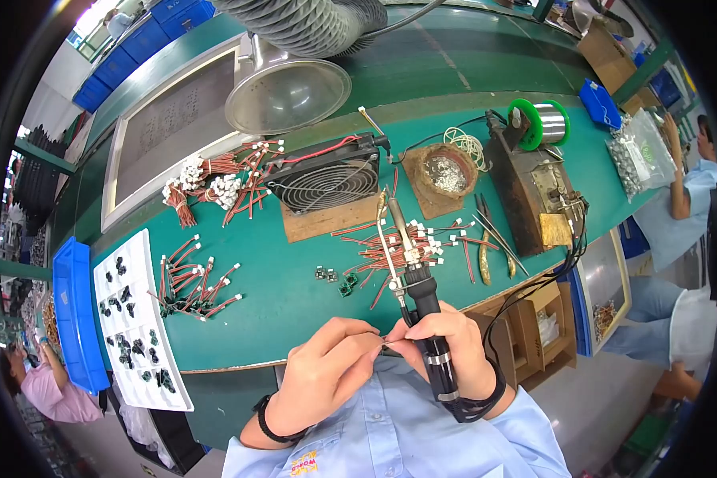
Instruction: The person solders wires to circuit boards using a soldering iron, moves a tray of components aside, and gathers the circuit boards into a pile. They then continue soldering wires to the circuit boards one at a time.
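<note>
My right hand [464, 350] is wrapped round the black handle of a soldering iron [422, 291], its metal tip pointing away from me over the bench. A thin metal feed tube [388, 255] runs along the iron's left side. Close beside it, my left hand [327, 370] is closed, thumb and fingers pinched on a thin wire [387, 343] that shows between both hands. Most of that wire is hidden by the fingers. Under the iron lies a spread of red-and-black wire leads [378, 253] with white connectors. Small green circuit boards [348, 284] sit left of them.
A fan [327, 179], a solder-scrap dish [448, 174], pliers [485, 256] and a solder spool [546, 125] on a metal feeder stand farther back. At left are wired boards [195, 299], a white tray [139, 319] and a blue bin [80, 315]. Another person [681, 199] sits at right.
</note>
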